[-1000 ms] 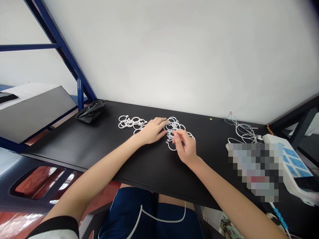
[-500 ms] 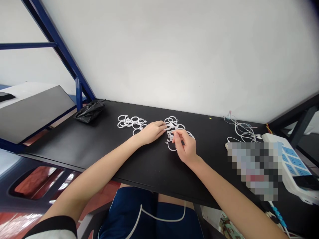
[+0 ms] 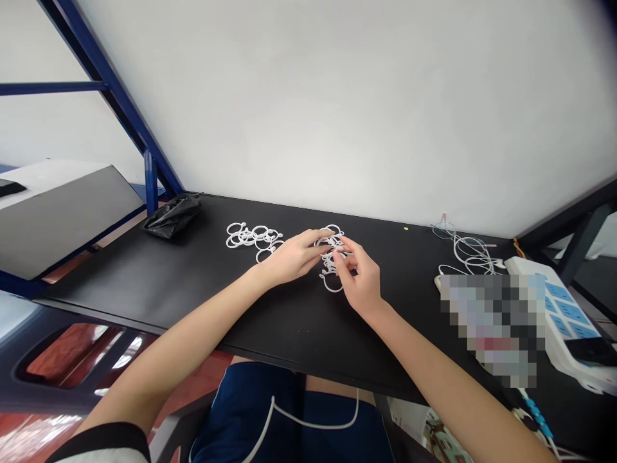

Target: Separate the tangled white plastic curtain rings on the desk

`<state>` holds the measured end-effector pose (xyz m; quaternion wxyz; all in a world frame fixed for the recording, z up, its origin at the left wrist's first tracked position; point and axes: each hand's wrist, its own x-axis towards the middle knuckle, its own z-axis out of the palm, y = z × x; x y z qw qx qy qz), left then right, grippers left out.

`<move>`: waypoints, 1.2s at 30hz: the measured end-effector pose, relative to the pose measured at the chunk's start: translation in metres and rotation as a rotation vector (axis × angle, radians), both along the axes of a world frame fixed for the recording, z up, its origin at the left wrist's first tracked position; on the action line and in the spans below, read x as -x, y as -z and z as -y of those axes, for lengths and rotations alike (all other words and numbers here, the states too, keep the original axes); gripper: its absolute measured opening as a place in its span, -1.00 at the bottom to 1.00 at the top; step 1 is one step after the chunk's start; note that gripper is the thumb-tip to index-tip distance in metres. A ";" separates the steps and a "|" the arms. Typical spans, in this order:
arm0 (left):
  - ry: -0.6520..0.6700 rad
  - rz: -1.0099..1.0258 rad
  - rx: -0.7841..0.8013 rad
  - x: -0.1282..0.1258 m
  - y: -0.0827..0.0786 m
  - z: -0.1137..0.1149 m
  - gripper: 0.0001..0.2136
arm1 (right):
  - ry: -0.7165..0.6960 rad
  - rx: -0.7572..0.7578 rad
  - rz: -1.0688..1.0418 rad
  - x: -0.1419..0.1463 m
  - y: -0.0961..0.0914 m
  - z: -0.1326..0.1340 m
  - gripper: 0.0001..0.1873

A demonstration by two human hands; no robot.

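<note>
Black table (image 3: 202, 302): hands pinching white rings (image 3: 331, 257).

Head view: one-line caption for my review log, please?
Both hands, left hand and right hand, pinch white rings from a pile on a black table.

— Bright, even, soft from overhead; faint shadows only, no glare.
— Sharp at centre. Bowed, stretched lines toward the edges, dark top-right corner, one pixelated patch at right.
</note>
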<state>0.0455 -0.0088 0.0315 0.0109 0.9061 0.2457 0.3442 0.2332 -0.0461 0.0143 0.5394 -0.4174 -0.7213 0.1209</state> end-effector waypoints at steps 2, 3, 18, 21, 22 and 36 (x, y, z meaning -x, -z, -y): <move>0.006 -0.010 -0.015 -0.001 -0.001 0.002 -0.74 | 0.010 -0.009 -0.008 0.000 0.001 0.000 -0.73; 0.007 -0.009 -0.020 -0.002 -0.002 0.002 -0.73 | 0.013 -0.007 -0.015 -0.001 0.002 -0.001 -0.73; 0.048 0.069 -0.106 -0.003 -0.003 0.002 -0.71 | -0.078 0.178 -0.023 -0.002 0.001 0.001 -0.81; 0.047 0.061 -0.085 -0.004 -0.003 0.003 -0.73 | -0.082 0.147 -0.026 -0.003 -0.001 0.002 -0.78; 0.045 0.057 -0.071 -0.004 -0.004 0.004 -0.75 | -0.079 0.139 -0.023 -0.003 -0.002 0.002 -0.77; 0.004 -0.008 0.295 -0.010 -0.009 0.015 -0.66 | -0.183 0.097 0.062 -0.001 0.001 0.005 -0.77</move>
